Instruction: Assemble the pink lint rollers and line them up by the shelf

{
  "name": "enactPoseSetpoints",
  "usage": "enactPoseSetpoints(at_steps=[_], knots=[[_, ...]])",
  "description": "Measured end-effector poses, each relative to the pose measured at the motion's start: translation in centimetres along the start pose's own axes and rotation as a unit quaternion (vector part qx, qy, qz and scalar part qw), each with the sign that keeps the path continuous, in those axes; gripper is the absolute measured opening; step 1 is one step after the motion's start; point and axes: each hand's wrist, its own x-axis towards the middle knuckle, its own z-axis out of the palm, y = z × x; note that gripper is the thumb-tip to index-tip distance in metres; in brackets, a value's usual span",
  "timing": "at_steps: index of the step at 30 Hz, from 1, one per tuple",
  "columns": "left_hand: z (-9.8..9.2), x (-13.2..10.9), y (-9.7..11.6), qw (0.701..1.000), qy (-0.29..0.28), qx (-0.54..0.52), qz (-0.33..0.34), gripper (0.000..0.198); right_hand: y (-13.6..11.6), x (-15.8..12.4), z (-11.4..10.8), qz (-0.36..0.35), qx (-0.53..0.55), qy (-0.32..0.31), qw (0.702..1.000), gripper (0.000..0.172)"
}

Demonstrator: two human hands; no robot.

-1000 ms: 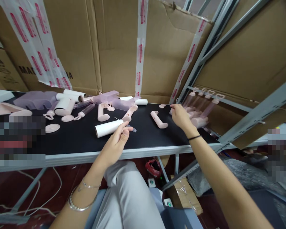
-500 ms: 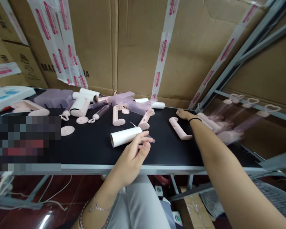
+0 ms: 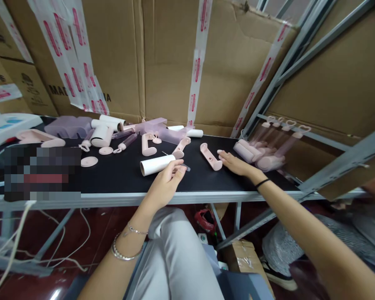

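Observation:
My left hand (image 3: pixel 167 183) rests at the right end of a white tube (image 3: pixel 154 165) lying on the black tabletop. Its fingers are loosely bent and apart, with no clear grip on the tube. From under them pokes the clear end of a slim tool (image 3: pixel 187 168), mostly hidden by hand and tube. My right hand (image 3: pixel 237 164) lies flat and open on the tabletop, fingertips just beside a pale pink bracket (image 3: pixel 210 157). Another pink bracket (image 3: pixel 181 148) sits behind the tube, and a third pink bracket (image 3: pixel 148 145) stands further left.
Several assembled pink pieces (image 3: pixel 270 162) with heart-shaped loops stand at right by the metal frame (image 3: pixel 278 79). Purple translucent holders (image 3: pixel 70 127), pink discs (image 3: pixel 89 161) and more tubes lie at back left. Cardboard (image 3: pixel 168 62) walls the back. Another person's leg (image 3: pixel 281 246) shows at lower right.
My right hand has drawn back from the rear of the tabletop to beside the pink bracket, which now lies turned differently. My left hand stays by the tube. The view has swung right.

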Motion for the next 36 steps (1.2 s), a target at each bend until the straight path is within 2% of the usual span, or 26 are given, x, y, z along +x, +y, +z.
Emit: enactPoseSetpoints(at_steps=[4, 6, 8, 10, 12, 13, 15, 18, 21, 23, 25, 27, 28, 30, 32, 36], knots=[[0.3, 0.3, -0.1, 0.999, 0.004, 0.044, 0.002, 0.050, -5.1, -2.0, 0.4, 0.010, 0.009, -0.050, 0.999, 0.056], [0.6, 0.3, -0.1, 0.998, 0.008, 0.063, 0.012, 0.047, -8.0, -2.1, 0.9, -0.021, 0.020, -0.053, 0.998, 0.056], [0.8, 0.0, 0.1, 0.995, 0.031, 0.084, 0.045, 0.042, -10.5, -1.6, 1.4, -0.074, 0.026, -0.030, 0.996, 0.051], [0.6, -0.5, 0.3, 0.980, 0.083, 0.138, 0.118, 0.033, -12.1, -1.0, 1.9, -0.111, 0.038, 0.003, 0.993, 0.045], [-0.2, -0.9, 0.5, 0.943, 0.126, 0.239, 0.194, 0.028, -12.8, -0.5, 2.1, -0.115, 0.043, 0.041, 0.992, 0.038], [-0.8, -1.0, 0.5, 0.921, 0.135, 0.297, 0.212, 0.029, -12.8, -0.3, 2.1, -0.110, 0.045, 0.056, 0.991, 0.035], [-2.5, -0.9, 0.5, 0.891, 0.134, 0.394, 0.182, 0.041, -12.4, -0.1, 2.0, -0.106, 0.055, 0.071, 0.990, 0.028], [-4.7, -0.4, 0.1, 0.883, 0.116, 0.447, 0.081, 0.058, -11.4, -0.1, 1.7, -0.107, 0.109, 0.084, 0.985, 0.025], [-5.2, -0.1, 0.0, 0.896, 0.121, 0.424, 0.061, 0.056, -10.8, -0.5, 1.4, -0.095, 0.220, 0.156, 0.958, 0.025], [-4.2, -0.3, 0.3, 0.905, 0.169, 0.383, 0.074, 0.053, -11.1, -1.2, 0.9, -0.111, 0.335, 0.232, 0.906, 0.026], [-2.3, -0.6, 1.0, 0.923, 0.199, 0.320, 0.083, 0.052, -11.9, -2.4, 0.1, -0.144, 0.443, 0.295, 0.834, 0.028], [0.2, -0.6, 1.8, 0.951, 0.172, 0.240, 0.090, 0.052, -12.8, -4.0, -0.8, -0.177, 0.509, 0.326, 0.777, 0.029], [1.5, -0.5, 2.1, 0.963, 0.149, 0.203, 0.093, 0.052, -13.1, -4.8, -1.2, -0.190, 0.524, 0.330, 0.762, 0.028], [4.0, 0.1, 2.4, 0.980, 0.110, 0.141, 0.084, 0.053, -13.1, -6.2, -1.7, -0.204, 0.534, 0.328, 0.752, 0.025], [6.1, 1.0, 2.4, 0.989, 0.083, 0.102, 0.065, 0.053, -12.3, -7.2, -1.9, -0.209, 0.529, 0.320, 0.758, 0.022], [8.9, 2.5, 2.2, 0.995, 0.028, 0.084, 0.048, 0.051, -9.2, -8.0, -1.7, -0.224, 0.457, 0.307, 0.804, 0.020]])
